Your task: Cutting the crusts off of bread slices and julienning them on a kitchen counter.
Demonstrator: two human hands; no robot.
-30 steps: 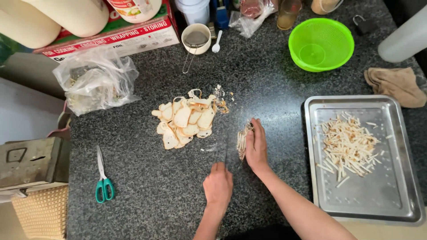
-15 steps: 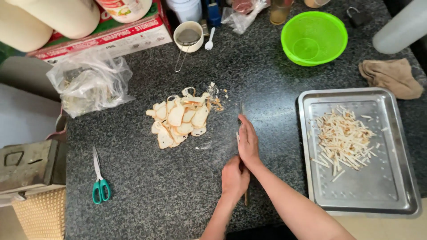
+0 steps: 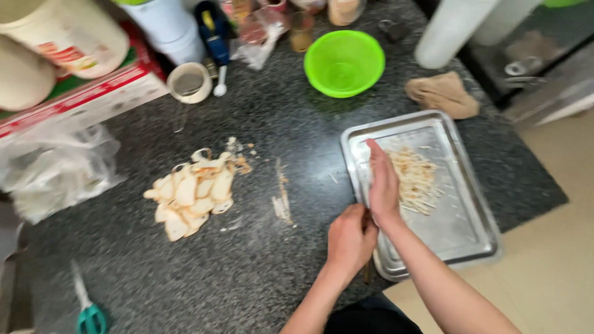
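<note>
My left hand (image 3: 351, 238) is closed around a knife handle (image 3: 367, 272) at the near left edge of a metal tray (image 3: 461, 232). My right hand (image 3: 382, 182) lies flat with fingers straight along the knife's blade, over the tray's left side, right beside a heap of pale cut strips (image 3: 419, 179) in the tray. The blade is mostly hidden behind that hand. A pile of pale slices (image 3: 192, 193) sits on the dark stone counter to the left, with a few leftover strips (image 3: 281, 204) between it and the tray.
A green bowl (image 3: 344, 62) and a tan cloth (image 3: 442, 93) lie behind the tray. A crumpled plastic bag (image 3: 55, 170), a small strainer cup (image 3: 190, 81) and teal scissors (image 3: 86, 308) are on the left. Containers crowd the back edge. The counter ends just right of the tray.
Both hands moved right from the spot beside the slice pile to the tray, carrying the knife and cut strips. The view shifted right with them.
</note>
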